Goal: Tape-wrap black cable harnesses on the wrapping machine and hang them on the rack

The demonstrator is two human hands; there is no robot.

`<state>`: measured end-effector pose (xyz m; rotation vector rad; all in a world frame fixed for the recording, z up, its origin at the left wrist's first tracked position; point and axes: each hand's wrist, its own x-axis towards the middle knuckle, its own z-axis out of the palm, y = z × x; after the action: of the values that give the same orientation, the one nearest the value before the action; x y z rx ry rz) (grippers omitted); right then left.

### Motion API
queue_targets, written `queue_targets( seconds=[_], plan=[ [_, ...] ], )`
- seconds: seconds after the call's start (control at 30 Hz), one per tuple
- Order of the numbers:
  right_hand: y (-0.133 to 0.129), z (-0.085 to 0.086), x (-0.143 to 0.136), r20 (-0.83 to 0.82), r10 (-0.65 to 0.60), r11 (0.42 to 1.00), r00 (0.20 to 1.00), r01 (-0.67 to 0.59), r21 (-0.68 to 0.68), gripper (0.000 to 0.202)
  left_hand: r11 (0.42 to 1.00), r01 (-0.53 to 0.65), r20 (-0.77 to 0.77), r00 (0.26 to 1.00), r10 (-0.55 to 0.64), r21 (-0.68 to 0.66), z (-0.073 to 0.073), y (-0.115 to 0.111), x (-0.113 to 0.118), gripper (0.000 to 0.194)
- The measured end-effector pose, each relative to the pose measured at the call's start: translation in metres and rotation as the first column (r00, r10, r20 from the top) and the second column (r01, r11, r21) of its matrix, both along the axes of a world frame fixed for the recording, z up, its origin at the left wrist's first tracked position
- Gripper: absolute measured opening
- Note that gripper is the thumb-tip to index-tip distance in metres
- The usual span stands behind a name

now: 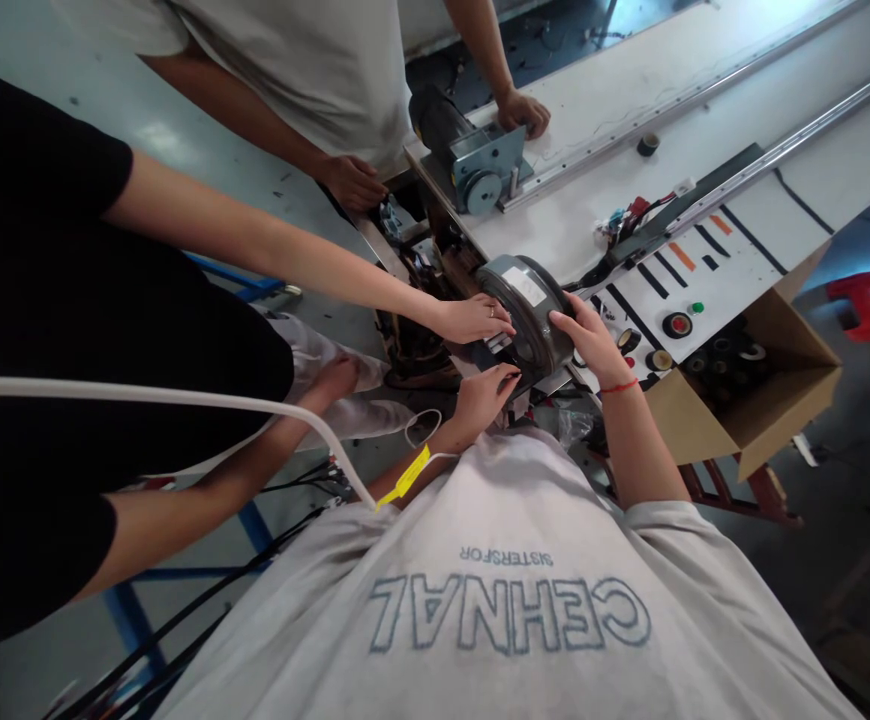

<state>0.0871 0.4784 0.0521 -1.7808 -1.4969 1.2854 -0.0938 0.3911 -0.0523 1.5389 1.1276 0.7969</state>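
A large dark grey roll [544, 335] with a white label on its side is tilted up in front of my chest, beside the near end of the white table. My right hand [591, 338] grips its right rim, thumb on the near side. Low on its left, my left hand [484, 398] is closed with thumb and fingertips together at a dark edge or strip; exactly what it pinches is too small to make out. A co-worker's hand [476, 318] reaches in from the left, fingertips at the roll's open middle.
On the white table [570, 230] sit a motor with a metal bracket [472, 160], rails, wires, black strips and small tape rolls. Another co-worker's hand [523, 112] rests by the motor. An open cardboard box [787, 400] stands right. A white cable [285, 408] crosses from the left.
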Motion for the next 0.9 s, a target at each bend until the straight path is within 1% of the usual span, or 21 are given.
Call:
queue_targets(
  seconds=[0.07, 0.13, 0.17, 0.2, 0.27, 0.3, 0.33, 0.37, 0.43, 0.5, 0.57, 0.67, 0.73, 0.8, 0.83, 0.9],
  plan=[
    [0.002, -0.002, 0.001, 0.014, 0.018, 1.000, 1.000, -0.018, 0.008, 0.051, 1.000, 0.001, 0.002, 1.000, -0.001, 0.003, 0.000, 0.002, -0.001, 0.012],
    [0.000, -0.001, -0.003, 0.079, 0.026, 0.998, 0.997, -0.030, 0.048, 0.051, 1.000, -0.008, 0.001, 1.000, 0.008, -0.001, -0.001, 0.005, -0.002, 0.012],
    [-0.004, 0.001, -0.007, 0.149, 0.004, 0.994, 0.989, -0.020, 0.103, 0.050, 1.000, -0.017, -0.001, 1.000, 0.017, -0.012, -0.002, 0.007, -0.002, 0.012],
    [-0.010, 0.004, -0.012, 0.234, -0.037, 0.982, 0.971, -0.007, 0.187, 0.049, 0.999, -0.030, -0.006, 1.000, 0.030, -0.030, -0.003, 0.009, -0.002, 0.012],
    [-0.030, 0.010, -0.026, 0.368, -0.139, 0.923, 0.919, -0.014, 0.384, 0.040, 0.994, -0.060, -0.005, 0.998, 0.060, -0.088, -0.008, 0.016, -0.001, 0.012],
    [-0.043, 0.012, -0.034, 0.396, -0.160, 0.885, 0.904, -0.046, 0.462, 0.034, 0.990, -0.075, 0.008, 0.997, 0.076, -0.124, -0.011, 0.020, 0.000, 0.012],
    [-0.057, 0.013, -0.041, 0.403, -0.135, 0.857, 0.905, -0.097, 0.507, 0.029, 0.983, -0.088, 0.028, 0.995, 0.094, -0.160, -0.015, 0.024, 0.000, 0.012],
    [-0.071, 0.012, -0.047, 0.401, -0.069, 0.841, 0.913, -0.163, 0.516, 0.026, 0.977, -0.098, 0.052, 0.993, 0.110, -0.189, -0.018, 0.029, 0.001, 0.012],
    [-0.095, 0.003, -0.056, 0.412, 0.102, 0.831, 0.905, -0.305, 0.465, 0.026, 0.973, -0.100, 0.094, 0.988, 0.121, -0.208, -0.024, 0.040, 0.001, 0.012],
    [-0.109, -0.015, -0.061, 0.469, 0.225, 0.830, 0.854, -0.420, 0.366, 0.032, 0.980, -0.082, 0.092, 0.991, 0.100, -0.180, -0.027, 0.050, -0.001, 0.013],
    [-0.113, -0.036, -0.064, 0.559, 0.270, 0.840, 0.784, -0.475, 0.261, 0.040, 0.990, -0.056, 0.048, 0.997, 0.063, -0.129, -0.027, 0.060, -0.003, 0.013],
    [-0.108, -0.061, -0.068, 0.679, 0.283, 0.866, 0.677, -0.485, 0.122, 0.050, 0.998, -0.029, -0.093, 0.995, 0.023, -0.064, -0.024, 0.069, -0.008, 0.015],
    [-0.104, -0.069, -0.070, 0.713, 0.298, 0.876, 0.635, -0.479, 0.060, 0.054, 0.999, -0.037, -0.216, 0.976, 0.028, -0.038, -0.022, 0.074, -0.011, 0.017],
    [-0.101, -0.069, -0.069, 0.721, 0.312, 0.878, 0.619, -0.477, 0.030, 0.056, 0.998, -0.055, -0.302, 0.952, 0.047, -0.019, -0.021, 0.079, -0.013, 0.019],
    [-0.100, -0.068, -0.069, 0.721, 0.315, 0.880, 0.617, -0.474, 0.022, 0.056, 0.999, -0.052, -0.315, 0.948, 0.048, -0.007, -0.021, 0.082, -0.014, 0.018],
    [-0.099, -0.066, -0.067, 0.723, 0.316, 0.886, 0.615, -0.463, 0.006, 0.055, 0.999, -0.025, -0.275, 0.961, 0.030, 0.020, -0.021, 0.088, -0.018, 0.015]
  ],
)
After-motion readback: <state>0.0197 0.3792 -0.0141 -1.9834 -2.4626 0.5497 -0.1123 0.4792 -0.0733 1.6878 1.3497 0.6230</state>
